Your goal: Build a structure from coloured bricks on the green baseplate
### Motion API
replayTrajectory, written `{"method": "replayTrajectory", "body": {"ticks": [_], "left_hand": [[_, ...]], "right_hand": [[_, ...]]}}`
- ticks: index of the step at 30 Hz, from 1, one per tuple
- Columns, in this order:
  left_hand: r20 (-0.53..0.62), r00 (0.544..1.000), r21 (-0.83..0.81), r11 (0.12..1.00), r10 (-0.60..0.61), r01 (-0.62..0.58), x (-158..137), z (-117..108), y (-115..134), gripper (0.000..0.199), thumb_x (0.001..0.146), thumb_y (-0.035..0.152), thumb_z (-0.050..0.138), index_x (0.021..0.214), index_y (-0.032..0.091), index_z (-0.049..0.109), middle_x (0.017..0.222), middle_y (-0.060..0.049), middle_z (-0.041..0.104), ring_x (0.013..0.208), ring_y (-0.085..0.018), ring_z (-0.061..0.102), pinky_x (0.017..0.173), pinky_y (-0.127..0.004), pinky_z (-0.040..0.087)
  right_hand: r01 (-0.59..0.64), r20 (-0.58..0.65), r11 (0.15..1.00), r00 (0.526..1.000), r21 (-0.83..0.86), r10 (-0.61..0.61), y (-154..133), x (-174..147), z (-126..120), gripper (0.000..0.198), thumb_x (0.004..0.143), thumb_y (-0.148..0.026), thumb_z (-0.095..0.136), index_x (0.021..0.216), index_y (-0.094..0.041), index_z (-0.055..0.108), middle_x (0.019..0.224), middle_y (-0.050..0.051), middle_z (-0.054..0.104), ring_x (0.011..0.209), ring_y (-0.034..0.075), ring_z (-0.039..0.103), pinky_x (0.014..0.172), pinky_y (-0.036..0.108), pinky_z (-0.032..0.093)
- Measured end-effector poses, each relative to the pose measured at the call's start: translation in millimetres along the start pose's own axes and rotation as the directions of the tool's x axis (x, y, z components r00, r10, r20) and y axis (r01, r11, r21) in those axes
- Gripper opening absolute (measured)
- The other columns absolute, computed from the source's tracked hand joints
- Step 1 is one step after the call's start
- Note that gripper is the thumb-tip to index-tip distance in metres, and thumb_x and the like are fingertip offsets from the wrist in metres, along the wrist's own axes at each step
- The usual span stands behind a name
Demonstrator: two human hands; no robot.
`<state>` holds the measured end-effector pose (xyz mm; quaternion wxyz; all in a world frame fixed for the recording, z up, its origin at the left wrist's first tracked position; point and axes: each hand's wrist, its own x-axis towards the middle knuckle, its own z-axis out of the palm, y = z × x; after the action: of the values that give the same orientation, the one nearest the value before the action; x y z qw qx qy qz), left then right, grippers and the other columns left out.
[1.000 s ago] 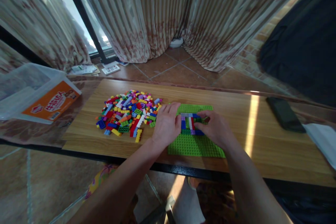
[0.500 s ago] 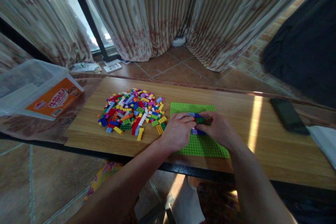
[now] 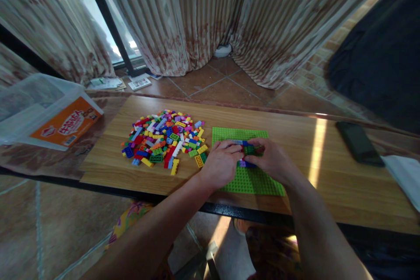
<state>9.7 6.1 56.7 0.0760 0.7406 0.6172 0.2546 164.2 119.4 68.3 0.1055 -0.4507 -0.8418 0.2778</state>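
A green studded baseplate (image 3: 252, 183) lies on the wooden tabletop, partly covered by my hands. On it stands a low structure of toy building bricks (image 3: 244, 143), with blue, red, green and purple parts showing. My left hand (image 3: 223, 162) is bent over the structure's left side, fingers together against the bricks. From the right, my right hand (image 3: 267, 157) curls its thumb and fingers round the structure's right side. The fingertips hide much of the bricks, and any single brick between them is too small to make out.
Left of the baseplate lies a heap of loose coloured bricks (image 3: 167, 138). A clear plastic tub (image 3: 49, 109) with an orange label stands at the far left. A dark phone (image 3: 359, 144) and a white paper (image 3: 402, 175) lie to the right.
Both hands stay in nearly the same place on the bricks. The whole view has shifted very slightly.
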Motion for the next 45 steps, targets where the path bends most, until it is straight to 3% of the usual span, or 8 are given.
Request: {"method": "replayTrajectory", "body": {"ticks": [12,18,24,29,33,36,40,45], "left_hand": [[-0.014,1.0,0.044,0.999,-0.02,0.02,-1,3,3,0.026,0.088,0.013,0.05,0.107,0.02,0.067,0.125,0.0,0.067,0.119,-0.024,0.05,0.099,-0.045,0.039],[-0.067,0.997,-0.03,0.999,-0.024,0.022,-1,4,2,0.029,0.088,0.012,0.049,0.11,0.02,0.067,0.123,-0.003,0.068,0.117,-0.024,0.053,0.1,-0.045,0.041],[-0.253,0.962,-0.142,0.988,-0.098,0.063,5,-9,-3,0.033,0.088,0.009,0.047,0.114,0.018,0.065,0.12,-0.007,0.068,0.108,-0.022,0.06,0.097,-0.042,0.046],[-0.378,0.905,-0.18,0.974,-0.196,0.136,7,-21,-19,0.031,0.087,0.007,0.048,0.11,0.015,0.065,0.115,-0.008,0.07,0.107,-0.02,0.062,0.099,-0.039,0.048],[-0.411,0.885,-0.172,0.972,-0.218,0.16,9,-26,-26,0.03,0.085,0.006,0.049,0.109,0.015,0.066,0.112,-0.008,0.07,0.105,-0.02,0.063,0.1,-0.039,0.048],[-0.413,0.883,-0.17,0.972,-0.222,0.165,9,-27,-28,0.029,0.084,0.006,0.05,0.108,0.015,0.066,0.109,-0.007,0.071,0.104,-0.021,0.064,0.098,-0.039,0.05],[-0.395,0.888,-0.181,0.968,-0.235,0.176,10,-27,-28,0.028,0.085,0.006,0.049,0.106,0.014,0.066,0.108,-0.008,0.071,0.103,-0.021,0.065,0.096,-0.039,0.051],[-0.377,0.893,-0.206,0.962,-0.247,0.179,9,-27,-29,0.026,0.086,0.007,0.048,0.104,0.016,0.066,0.106,-0.007,0.071,0.1,-0.02,0.066,0.093,-0.037,0.052]], "right_hand": [[0.033,-0.051,0.997,0.998,0.066,-0.029,0,-1,5,0.048,0.064,-0.028,0.077,0.11,-0.018,0.066,0.103,0.01,0.067,0.083,0.021,0.064,0.075,0.035,0.053],[0.038,-0.019,0.978,0.999,0.205,-0.035,5,0,-2,0.032,0.074,-0.032,0.067,0.103,-0.019,0.069,0.096,0.008,0.072,0.079,0.02,0.067,0.074,0.035,0.054],[-0.044,-0.223,0.997,0.973,0.063,0.057,-7,3,-7,0.027,0.082,-0.034,0.056,0.096,-0.017,0.071,0.088,0.009,0.075,0.072,0.02,0.067,0.071,0.033,0.05],[-0.103,-0.298,0.992,0.947,0.076,0.121,-17,1,-10,0.033,0.083,-0.04,0.053,0.097,-0.017,0.071,0.085,0.008,0.074,0.07,0.02,0.065,0.067,0.032,0.047],[-0.086,-0.288,0.996,0.954,0.0,0.082,-31,-7,-5,0.029,0.082,-0.044,0.056,0.083,-0.02,0.071,0.076,0.005,0.071,0.066,0.019,0.063,0.064,0.031,0.043],[-0.098,-0.23,0.98,0.972,-0.172,0.057,-42,-14,4,0.035,0.084,-0.051,0.054,0.072,-0.022,0.069,0.072,0.005,0.069,0.064,0.019,0.061,0.058,0.03,0.037],[-0.115,-0.137,0.915,0.988,-0.387,0.066,-50,-18,13,0.037,0.086,-0.052,0.051,0.075,-0.022,0.069,0.077,0.008,0.069,0.069,0.022,0.062,0.056,0.031,0.032],[-0.124,-0.102,0.877,0.991,-0.464,0.086,-54,-17,15,0.036,0.089,-0.048,0.047,0.08,-0.021,0.07,0.084,0.01,0.07,0.076,0.024,0.063,0.061,0.032,0.034]]}}
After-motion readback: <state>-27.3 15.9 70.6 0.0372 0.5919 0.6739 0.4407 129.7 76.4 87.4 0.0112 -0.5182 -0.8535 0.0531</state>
